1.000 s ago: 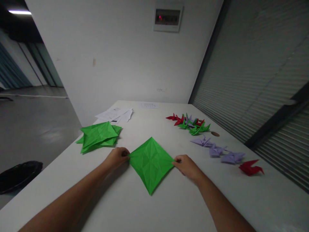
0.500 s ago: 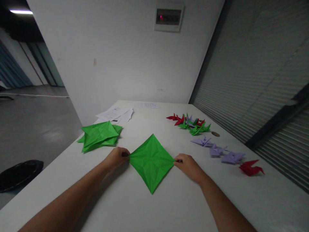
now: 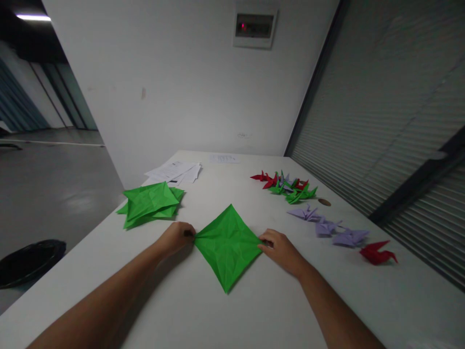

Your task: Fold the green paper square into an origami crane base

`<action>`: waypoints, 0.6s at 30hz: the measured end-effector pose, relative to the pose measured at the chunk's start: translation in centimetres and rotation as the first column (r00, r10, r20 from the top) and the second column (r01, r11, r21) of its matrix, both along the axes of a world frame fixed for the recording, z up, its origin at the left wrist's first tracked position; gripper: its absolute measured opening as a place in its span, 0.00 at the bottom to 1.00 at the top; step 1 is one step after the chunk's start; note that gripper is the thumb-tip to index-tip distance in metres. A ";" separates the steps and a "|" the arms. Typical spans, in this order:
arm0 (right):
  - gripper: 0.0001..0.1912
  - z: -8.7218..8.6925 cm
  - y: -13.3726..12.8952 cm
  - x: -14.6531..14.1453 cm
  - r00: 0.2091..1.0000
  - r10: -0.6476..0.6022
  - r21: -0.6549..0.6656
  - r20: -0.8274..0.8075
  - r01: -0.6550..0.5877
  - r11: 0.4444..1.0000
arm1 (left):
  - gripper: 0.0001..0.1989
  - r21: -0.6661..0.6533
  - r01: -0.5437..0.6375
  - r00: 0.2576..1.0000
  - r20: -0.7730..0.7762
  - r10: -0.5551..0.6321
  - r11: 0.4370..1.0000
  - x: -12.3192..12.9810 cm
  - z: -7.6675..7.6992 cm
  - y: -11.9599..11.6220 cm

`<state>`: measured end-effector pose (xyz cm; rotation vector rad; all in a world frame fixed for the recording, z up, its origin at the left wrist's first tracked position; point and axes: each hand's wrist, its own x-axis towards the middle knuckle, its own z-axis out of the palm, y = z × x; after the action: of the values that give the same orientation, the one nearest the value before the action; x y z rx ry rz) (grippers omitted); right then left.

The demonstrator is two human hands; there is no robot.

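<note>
Two opposite corners of a green creased paper square [image 3: 227, 245] are pinched, the left one by the left hand [image 3: 177, 237], the right one by the right hand [image 3: 279, 248]. The square is laid flat on the white tabletop [image 3: 254, 305] like a diamond; its longer axis runs away from the person, one tip pointing near, one far. No container is seen close to it.

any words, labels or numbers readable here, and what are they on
Nothing can be read.
Wall panel: a red lit display, too blurred to read.
White papers at the far left of the table: print too small to read.
Single sheet by the wall: faint lines, unreadable.
</note>
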<state>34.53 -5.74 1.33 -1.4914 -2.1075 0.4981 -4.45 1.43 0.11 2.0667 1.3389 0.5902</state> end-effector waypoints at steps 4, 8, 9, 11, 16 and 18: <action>0.07 0.2 -0.1 -0.2 1.000 0.011 -0.022 -0.001 -0.011 1.000 | 0.10 0.029 0.010 1.000 -0.015 -0.009 1.000 -0.1 -0.1 0.0; 0.10 0.4 -0.2 -0.1 0.999 0.053 -0.016 0.007 -0.053 0.998 | 0.09 0.103 0.051 0.997 -0.069 -0.044 0.993 -0.2 -0.3 0.2; 0.11 0.3 -0.2 0.0 0.998 0.068 -0.016 0.007 -0.068 0.998 | 0.09 0.118 0.067 0.995 -0.079 -0.058 0.991 -0.3 -0.4 0.3; 0.12 0.3 -0.2 0.2 0.994 0.107 -0.014 0.019 -0.106 0.994 | 0.10 0.152 0.104 0.992 -0.093 -0.091 0.983 -0.4 -0.4 0.4; 0.14 0.2 -0.2 0.4 0.980 0.164 -0.012 0.115 -0.164 0.986 | 0.15 0.244 0.202 0.973 -0.157 -0.167 0.949 -0.7 -0.1 0.3; 0.15 0.3 -0.3 0.3 0.976 0.171 -0.012 0.133 -0.171 0.985 | 0.16 0.257 0.218 0.967 -0.190 -0.171 0.942 -0.7 0.1 0.1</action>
<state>34.84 -6.07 1.59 -1.3839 -2.3540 0.4719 -5.17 1.58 0.19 2.4899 1.1729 0.5530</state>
